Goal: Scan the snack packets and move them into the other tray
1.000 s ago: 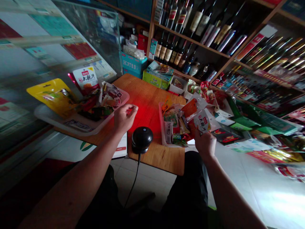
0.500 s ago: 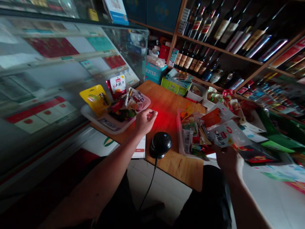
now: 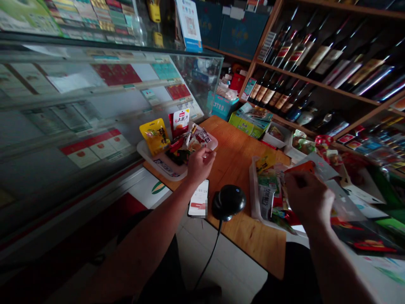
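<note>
Over the counter [image 3: 234, 152] hangs the left hand [image 3: 200, 164], fingers pressed together; right hand [image 3: 309, 196] by a snack tray [image 3: 254, 192], fingers I can't read.

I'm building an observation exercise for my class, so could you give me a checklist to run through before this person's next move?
1. Left hand free: cannot tell; fingers curled, no held item showing.
2. Right hand grip: cannot tell; it is blurred, close by the right tray.
3. Black domed device in place: ok, on the wooden table.
4. Cable clear of both hands: ok, hanging past the table edge.
5. Phone fully supported: not ok; its near end seems to overhang.
6. Left tray stocked: ok, packets inside.
</note>
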